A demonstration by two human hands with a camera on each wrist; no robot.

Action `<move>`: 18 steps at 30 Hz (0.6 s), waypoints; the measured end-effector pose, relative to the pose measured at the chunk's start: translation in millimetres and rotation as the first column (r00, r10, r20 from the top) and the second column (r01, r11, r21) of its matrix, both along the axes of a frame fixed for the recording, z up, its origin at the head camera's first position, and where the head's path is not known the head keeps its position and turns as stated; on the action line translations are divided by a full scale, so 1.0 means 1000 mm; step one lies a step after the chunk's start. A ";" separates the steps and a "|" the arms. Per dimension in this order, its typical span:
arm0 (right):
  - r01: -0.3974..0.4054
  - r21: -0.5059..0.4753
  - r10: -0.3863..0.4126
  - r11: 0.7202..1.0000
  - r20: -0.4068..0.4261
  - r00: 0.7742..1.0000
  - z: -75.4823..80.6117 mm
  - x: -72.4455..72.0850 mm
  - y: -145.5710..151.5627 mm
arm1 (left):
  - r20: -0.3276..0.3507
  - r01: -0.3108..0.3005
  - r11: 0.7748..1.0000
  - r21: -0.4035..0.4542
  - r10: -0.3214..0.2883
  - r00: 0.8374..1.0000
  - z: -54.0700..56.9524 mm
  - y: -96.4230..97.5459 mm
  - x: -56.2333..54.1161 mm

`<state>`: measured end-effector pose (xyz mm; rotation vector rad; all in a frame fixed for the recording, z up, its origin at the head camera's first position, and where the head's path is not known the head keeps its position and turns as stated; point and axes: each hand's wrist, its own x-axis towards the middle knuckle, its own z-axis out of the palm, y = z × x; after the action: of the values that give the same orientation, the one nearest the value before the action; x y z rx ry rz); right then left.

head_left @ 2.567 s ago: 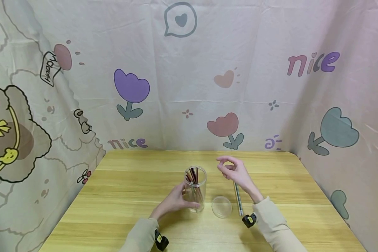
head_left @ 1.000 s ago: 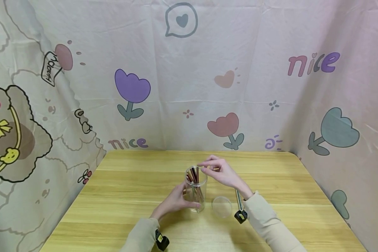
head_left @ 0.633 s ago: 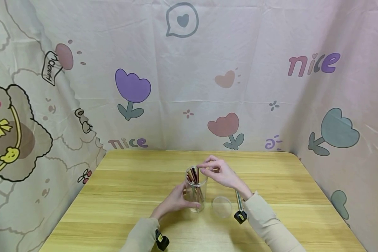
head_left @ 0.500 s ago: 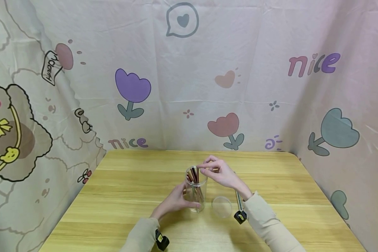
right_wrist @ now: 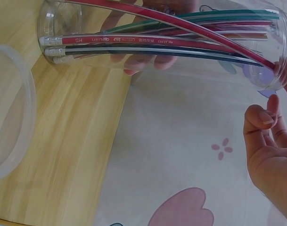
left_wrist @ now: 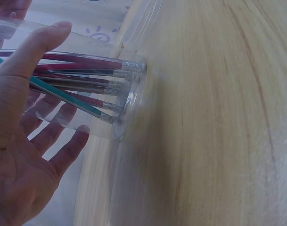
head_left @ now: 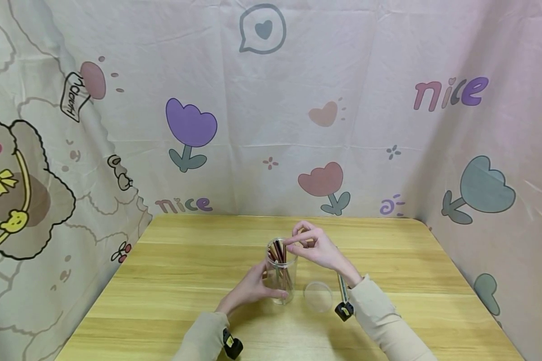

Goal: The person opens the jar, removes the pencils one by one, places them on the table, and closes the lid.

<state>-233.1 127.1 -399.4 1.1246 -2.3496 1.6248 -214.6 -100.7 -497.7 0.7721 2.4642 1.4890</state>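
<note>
A clear cylindrical jar stands upright on the table with several pencils inside, eraser ends down. My left hand grips its side, thumb across the front and fingers behind, as the left wrist view shows around the green pencil. At the jar's mouth, my right hand pinches the top end of a red pencil between thumb and index finger. That pencil leans across the others within the jar. Its remaining fingers are curled outside the rim.
A round clear lid lies on the table just right of the jar. Further right, a pencil lies partly hidden under my right wrist. A printed cloth hangs behind the table.
My right hand has moved left from above the table pencil to the jar's mouth and taken hold of a red pencil, whose top has shifted slightly right. My left hand stays on the jar.
</note>
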 end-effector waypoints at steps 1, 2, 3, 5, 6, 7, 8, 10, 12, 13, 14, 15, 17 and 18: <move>-0.001 -0.005 0.001 1.000 -0.014 1.000 0.000 0.000 0.000 | 0.000 0.001 1.000 0.002 -0.001 1.000 0.000 0.000 0.000; -0.007 -0.012 0.007 1.000 -0.022 1.000 0.000 -0.001 -0.001 | -0.007 0.004 1.000 0.002 -0.004 1.000 0.000 0.000 0.000; -0.016 -0.019 0.016 1.000 -0.032 0.999 -0.001 -0.001 -0.001 | -0.008 0.004 1.000 0.001 -0.004 1.000 -0.001 0.000 0.000; -0.043 -0.035 0.041 0.998 -0.035 0.999 -0.001 -0.002 -0.001 | -0.009 0.004 1.000 0.000 -0.004 1.000 -0.001 -0.001 -0.001; -0.059 -0.045 0.057 0.997 -0.033 0.998 -0.001 -0.003 -0.001 | -0.011 0.004 1.000 -0.001 -0.004 1.000 -0.001 -0.001 -0.001; -0.073 -0.050 0.071 0.996 -0.034 0.997 -0.001 -0.003 -0.001 | -0.010 0.004 1.000 0.001 -0.004 1.000 -0.001 -0.001 -0.001; -0.086 -0.052 0.084 0.995 -0.037 0.996 -0.002 -0.004 -0.001 | -0.010 0.004 1.000 0.002 -0.004 1.000 -0.001 -0.001 -0.001; -0.098 -0.049 0.097 0.994 -0.035 0.995 -0.001 -0.004 0.000 | -0.005 0.003 1.000 0.004 -0.003 1.000 -0.001 0.000 0.000; -0.097 -0.040 0.096 0.995 -0.028 0.995 0.000 -0.004 0.000 | -0.009 0.003 1.000 0.003 -0.003 1.000 -0.001 0.000 0.000; -0.090 -0.031 0.089 0.995 -0.024 0.996 0.001 -0.003 0.000 | -0.012 0.003 1.000 0.003 -0.003 1.000 -0.001 0.000 0.000; -0.083 -0.024 0.083 0.996 -0.020 0.996 0.002 -0.003 0.000 | -0.015 0.003 1.000 0.000 -0.003 1.000 -0.001 0.000 0.000; -0.074 -0.017 0.074 0.997 -0.015 0.997 0.002 -0.002 0.000 | -0.018 0.002 1.000 -0.003 -0.002 1.000 -0.001 0.000 0.000; -0.056 -0.002 0.056 0.998 -0.005 0.998 0.004 -0.001 0.000 | -0.021 0.002 1.000 -0.004 -0.002 1.000 0.000 -0.001 0.000; -0.048 0.005 0.048 0.999 -0.004 0.999 0.004 -0.001 0.000 | -0.020 0.001 1.000 -0.003 -0.001 1.000 0.000 -0.001 0.000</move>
<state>-234.4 126.8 -395.3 1.1935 -2.3430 1.6313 -214.3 -101.3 -497.9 0.7906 2.4794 1.4846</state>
